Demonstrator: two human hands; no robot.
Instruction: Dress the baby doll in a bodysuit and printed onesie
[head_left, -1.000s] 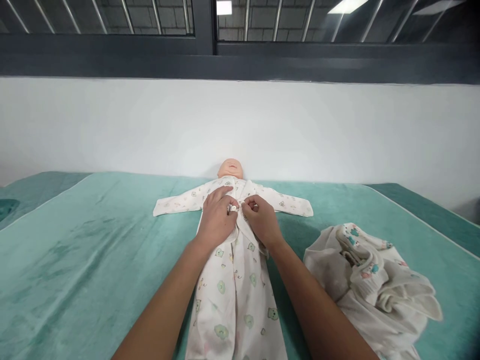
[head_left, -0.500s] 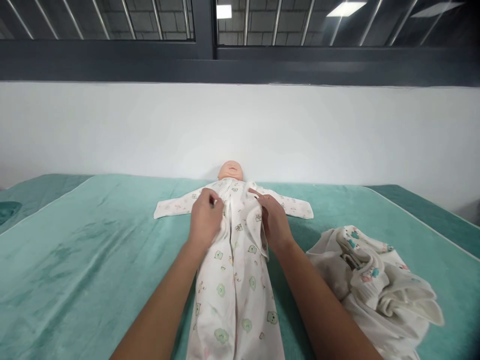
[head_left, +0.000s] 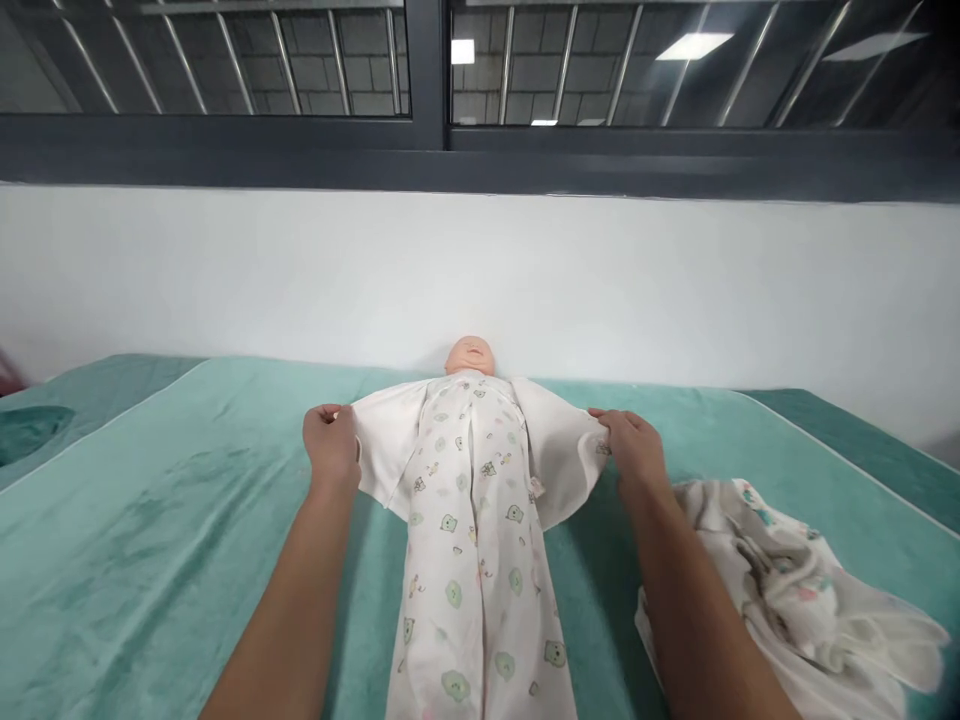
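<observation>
A baby doll (head_left: 470, 355) lies on its back with its head toward the wall. White baby clothes with green bear prints (head_left: 480, 560) cover its body and run down toward me, a seam line along the middle. Two plain white flaps of the clothes are spread outward, a left flap (head_left: 390, 430) and a right flap (head_left: 562, 450), and they hide the sleeves. Fingers of my left hand (head_left: 331, 448) pinch the outer edge of the left flap. On the other side, my right hand (head_left: 634, 447) pinches the outer edge of the right flap.
A crumpled pile of white printed cloth (head_left: 810, 610) lies by my right forearm. Everything rests on a green bed cover (head_left: 187, 520). Behind the doll's head rises a white wall (head_left: 480, 265) with a dark window frame (head_left: 300, 155) above.
Both hands have moved apart, from the doll's chest out to the sides, drawing the flaps open over the sleeves. The view has tilted slightly up.
</observation>
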